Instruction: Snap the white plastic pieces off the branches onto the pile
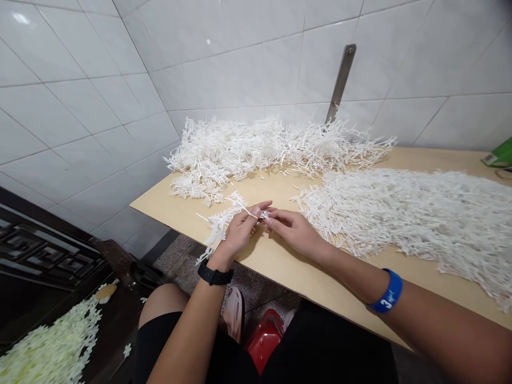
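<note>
Near the front edge of the tan tabletop [276, 266], my left hand [242, 226] is closed around a white branching plastic sprig [218, 226]. Part of the sprig hangs out past the wrist, and thin stems show at the thumb. My right hand [294, 229] meets it fingertip to fingertip, pinching thin white pieces [264, 214] at the sprig's end. Behind my hands lies a tangled heap of white branching sprigs [248, 149]. To the right spreads a wide, flatter pile of small white stem pieces [416, 208].
A metal bracket [340, 82] stands against the tiled wall behind the heap. A green box [500, 154] sits at the far right. Below left, pale yellow-green flower pieces [56, 346] cover a dark surface. A red plastic stool [266, 341] shows under the table edge.
</note>
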`<state>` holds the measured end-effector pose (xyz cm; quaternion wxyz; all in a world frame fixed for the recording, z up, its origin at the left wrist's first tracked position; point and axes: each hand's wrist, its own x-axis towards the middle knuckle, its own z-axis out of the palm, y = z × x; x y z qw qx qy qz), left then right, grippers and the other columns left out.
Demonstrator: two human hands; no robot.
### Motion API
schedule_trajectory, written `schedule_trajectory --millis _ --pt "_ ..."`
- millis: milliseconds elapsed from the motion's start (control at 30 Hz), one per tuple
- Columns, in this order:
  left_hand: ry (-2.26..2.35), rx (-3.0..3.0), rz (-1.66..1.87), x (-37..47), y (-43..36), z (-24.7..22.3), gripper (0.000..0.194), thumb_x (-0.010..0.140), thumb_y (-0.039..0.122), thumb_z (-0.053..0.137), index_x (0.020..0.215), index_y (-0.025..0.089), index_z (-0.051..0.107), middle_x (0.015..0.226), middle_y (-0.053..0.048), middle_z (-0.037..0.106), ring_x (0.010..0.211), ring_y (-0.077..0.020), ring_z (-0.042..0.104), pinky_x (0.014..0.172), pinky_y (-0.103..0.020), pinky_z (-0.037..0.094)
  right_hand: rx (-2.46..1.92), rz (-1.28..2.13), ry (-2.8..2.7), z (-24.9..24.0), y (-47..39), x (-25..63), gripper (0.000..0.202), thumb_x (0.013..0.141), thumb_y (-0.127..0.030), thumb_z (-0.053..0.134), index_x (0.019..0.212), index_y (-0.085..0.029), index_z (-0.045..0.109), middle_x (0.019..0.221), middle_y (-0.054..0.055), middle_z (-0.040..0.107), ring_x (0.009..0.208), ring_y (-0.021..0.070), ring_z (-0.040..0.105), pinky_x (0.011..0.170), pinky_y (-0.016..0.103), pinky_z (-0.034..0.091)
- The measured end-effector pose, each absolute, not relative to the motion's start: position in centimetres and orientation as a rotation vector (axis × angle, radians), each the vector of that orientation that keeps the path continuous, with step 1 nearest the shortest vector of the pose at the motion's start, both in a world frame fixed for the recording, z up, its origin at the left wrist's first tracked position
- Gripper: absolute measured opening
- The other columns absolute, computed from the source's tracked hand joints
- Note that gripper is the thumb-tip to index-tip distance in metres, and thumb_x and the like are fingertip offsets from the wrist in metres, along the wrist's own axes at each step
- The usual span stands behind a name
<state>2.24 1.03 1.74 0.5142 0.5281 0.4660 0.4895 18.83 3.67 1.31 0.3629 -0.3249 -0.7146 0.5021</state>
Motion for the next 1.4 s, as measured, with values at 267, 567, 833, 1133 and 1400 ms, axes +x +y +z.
schedule_trajectory --millis 267,567,833,1133,1400 --pt "1.081 1.472 1.120 2.2 1.2 1.8 0.057 0.089 0.056 0.056 0.134 0.022 0.061 0.133 -0.009 0.064 0.123 -0.0262 0.058 0.107 -0.037 0.040 -0.811 1.316 -1.694 1.3 4.0 18.9 0.031 0.088 -0.048 0.058 0.095 -0.018 0.064 0.083 0.003 0.065 0.073 0.0157 0.058 0.068 0.029 0.046" --pt "1.022 1.498 1.115 2.2 1.2 1.8 0.056 0.089 0.055 0.057 0.135 0.022 0.060 0.141 -0.009 0.058 0.134 -0.0284 0.050 0.113 -0.040 0.035 -0.766 1.341 -1.754 1.4 4.3 19.1 0.030 0.088 -0.046 0.058 0.079 -0.018 0.060 0.071 0.000 0.057 0.066 0.0138 0.051 0.065 0.029 0.041" --pt "1.126 1.389 1.199 2.3 1.6 0.8 0.053 0.083 0.058 0.060 0.105 0.012 0.076 0.069 -0.005 0.066 0.060 -0.0141 0.052 0.059 -0.027 0.042 -0.715 1.403 -1.773 1.4 3.7 18.8 0.020 0.087 -0.028 0.056 0.069 -0.019 0.053 0.090 0.005 0.069 0.069 0.0136 0.057 0.068 0.030 0.046" --pt "1.143 1.269 1.252 2.6 1.8 0.6 0.049 0.076 0.061 0.067 0.077 0.012 0.075 0.058 -0.002 0.054 0.055 -0.0115 0.045 0.055 -0.026 0.035 -0.804 1.446 -1.765 2.1 3.4 18.4 0.020 0.082 -0.021 0.050 0.062 -0.020 0.050 0.057 0.000 0.064 0.055 0.0123 0.058 0.059 0.026 0.046" --pt "1.070 1.312 1.247 2.5 1.7 0.8 0.049 0.080 0.057 0.065 0.097 0.012 0.078 0.065 -0.004 0.063 0.059 -0.0137 0.051 0.059 -0.027 0.041 -0.794 1.350 -1.790 1.6 3.8 18.5 0.022 0.086 -0.026 0.052 0.065 -0.019 0.055 0.065 0.000 0.064 0.061 0.0136 0.058 0.065 0.028 0.046"
